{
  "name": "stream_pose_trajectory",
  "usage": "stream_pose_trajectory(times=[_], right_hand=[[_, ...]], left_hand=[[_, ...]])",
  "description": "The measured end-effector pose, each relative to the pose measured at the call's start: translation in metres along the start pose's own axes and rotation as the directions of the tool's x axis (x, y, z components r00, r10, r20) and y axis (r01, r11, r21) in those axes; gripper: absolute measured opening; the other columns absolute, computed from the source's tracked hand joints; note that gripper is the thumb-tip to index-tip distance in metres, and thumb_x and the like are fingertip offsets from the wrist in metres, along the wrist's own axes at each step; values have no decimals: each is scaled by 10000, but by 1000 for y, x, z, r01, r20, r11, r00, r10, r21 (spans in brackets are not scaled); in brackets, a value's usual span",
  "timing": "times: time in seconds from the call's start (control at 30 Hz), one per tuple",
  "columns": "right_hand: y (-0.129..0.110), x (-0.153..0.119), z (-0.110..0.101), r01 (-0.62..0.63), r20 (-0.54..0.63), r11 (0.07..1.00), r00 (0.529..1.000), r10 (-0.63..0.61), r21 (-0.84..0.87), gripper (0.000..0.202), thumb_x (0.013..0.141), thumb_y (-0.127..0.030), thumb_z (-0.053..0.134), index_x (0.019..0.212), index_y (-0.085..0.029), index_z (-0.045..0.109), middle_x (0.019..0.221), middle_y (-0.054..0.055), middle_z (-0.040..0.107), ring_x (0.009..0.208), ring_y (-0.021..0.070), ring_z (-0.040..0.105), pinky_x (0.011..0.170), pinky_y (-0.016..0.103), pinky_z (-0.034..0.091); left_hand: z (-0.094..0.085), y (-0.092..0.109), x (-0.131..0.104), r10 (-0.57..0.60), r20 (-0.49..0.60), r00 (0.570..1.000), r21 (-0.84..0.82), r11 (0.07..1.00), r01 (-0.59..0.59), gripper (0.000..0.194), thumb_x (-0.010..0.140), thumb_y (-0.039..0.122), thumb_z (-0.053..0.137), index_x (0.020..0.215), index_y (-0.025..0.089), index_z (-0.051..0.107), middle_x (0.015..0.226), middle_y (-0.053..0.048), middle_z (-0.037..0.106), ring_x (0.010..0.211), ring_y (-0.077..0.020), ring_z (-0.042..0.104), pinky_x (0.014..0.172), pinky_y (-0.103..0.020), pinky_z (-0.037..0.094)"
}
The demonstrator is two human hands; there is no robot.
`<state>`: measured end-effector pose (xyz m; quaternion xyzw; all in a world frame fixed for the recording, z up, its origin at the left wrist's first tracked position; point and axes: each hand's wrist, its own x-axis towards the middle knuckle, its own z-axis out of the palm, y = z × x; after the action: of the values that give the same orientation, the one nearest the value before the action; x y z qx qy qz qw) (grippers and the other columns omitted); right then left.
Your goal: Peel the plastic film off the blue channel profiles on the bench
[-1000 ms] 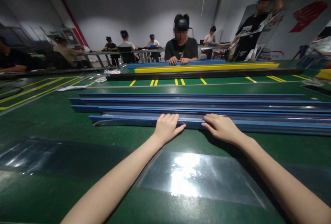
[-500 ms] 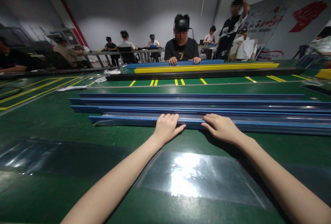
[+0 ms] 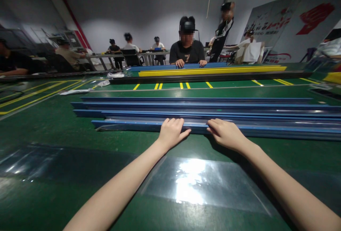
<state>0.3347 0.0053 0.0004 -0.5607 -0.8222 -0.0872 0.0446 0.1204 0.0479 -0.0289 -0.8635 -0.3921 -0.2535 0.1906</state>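
Observation:
Several long blue channel strips lie side by side across the green table. My left hand point(image 3: 172, 132) is hooked over the nearest blue channel strip point(image 3: 133, 125), its fingers behind the front edge and its thumb along the near face. A short way to the right, my right hand point(image 3: 226, 131) grips the same strip, with the fingers bent over the edge and partly hidden. Behind it lie the other blue strips point(image 3: 186, 105), close together. A clear plastic sheet point(image 3: 223, 181) spreads flat between my forearms, with bright glare on it.
Farther back lie a black strip point(image 3: 207, 77) and a yellow strip point(image 3: 213, 70). A co-worker point(image 3: 187, 46) sits opposite, both hands on a blue strip there. Crumpled plastic point(image 3: 115, 75) rests at the far left, and a dark flat object point(image 3: 326, 93) at the right.
My hands stay on the nearest blue strip, the right one shifting very slightly. In the background, the standing person has moved to the left.

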Motion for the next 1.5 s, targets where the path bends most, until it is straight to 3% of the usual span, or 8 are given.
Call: stream_pose_trajectory(times=[0.1,0.2,0.4,0.8,1.1,1.5], right_hand=[[-6,0,2,17,-57,1000,998,-18,-9,250,872,-260,279,841,-177,512,852,73,564,822,169,498,648,251,334],[-9,1,5,25,-126,999,992,-28,-27,281,877,-340,291,836,-177,517,877,82,551,864,189,477,655,264,340],[-9,3,6,-2,-177,999,984,-6,-45,293,868,-385,344,766,-180,527,814,65,551,792,168,496,589,254,306],[-11,7,-8,-14,-86,995,996,5,-103,285,863,-338,346,721,-178,534,801,63,573,765,155,521,517,263,241],[7,-2,-12,-61,-20,990,998,59,-125,261,829,-327,366,707,-184,547,794,55,595,708,152,544,493,260,219],[30,-11,-18,-129,45,980,989,138,-151,277,803,-368,381,686,-191,559,771,39,609,619,141,541,487,249,212]], left_hand=[[0,0,0,0,4,1000,0,1000,0,337,810,483,439,755,164,531,684,-43,606,674,-179,542,631,-298,319],[0,0,0,2,0,1000,-8,1000,-2,325,810,474,441,754,166,528,686,-42,610,676,-178,544,631,-298,321],[-1,0,0,4,-9,1000,-13,1000,-4,295,814,443,439,752,169,528,689,-37,613,675,-174,545,635,-302,329],[-1,-1,1,31,4,1000,-55,998,-31,264,838,392,411,784,162,529,708,-36,606,691,-171,544,645,-301,340],[-4,1,1,198,-20,980,-132,971,-199,247,867,304,368,966,142,526,911,-79,610,836,-174,547,702,-296,369],[-2,1,0,53,4,999,3,999,-53,331,861,421,369,893,155,564,810,-59,611,770,-191,527,655,-318,327]])
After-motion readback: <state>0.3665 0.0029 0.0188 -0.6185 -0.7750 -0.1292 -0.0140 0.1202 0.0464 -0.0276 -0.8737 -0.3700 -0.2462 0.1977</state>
